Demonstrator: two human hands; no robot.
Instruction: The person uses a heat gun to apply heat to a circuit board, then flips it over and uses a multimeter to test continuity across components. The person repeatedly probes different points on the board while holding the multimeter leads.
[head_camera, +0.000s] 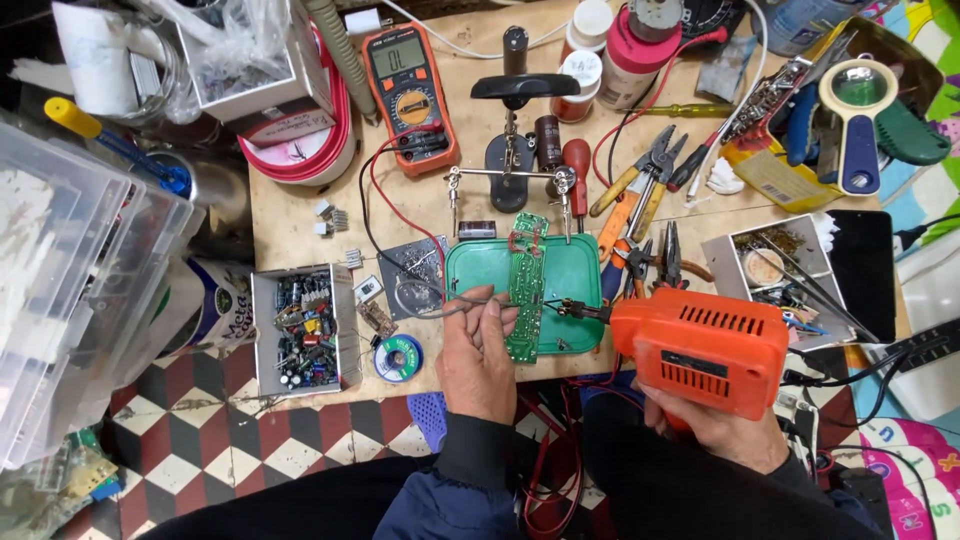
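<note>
The left hand (476, 352) pinches a strand of solder wire (420, 296) against the long green circuit board (525, 290), which lies on a green tray (470, 270) at the tabletop's front edge. The right hand (712, 428) has its grip wrapped tight around an orange soldering gun (700, 350), tip at the board's edge. Risk: fingertips sit close to the tip; a slip could burn them. Pliers (640, 175), a multimeter (412, 95) and a parts box (303, 328) crowd the tray

Solder gun (700, 350) at board (525, 290) — hands gripping
</note>
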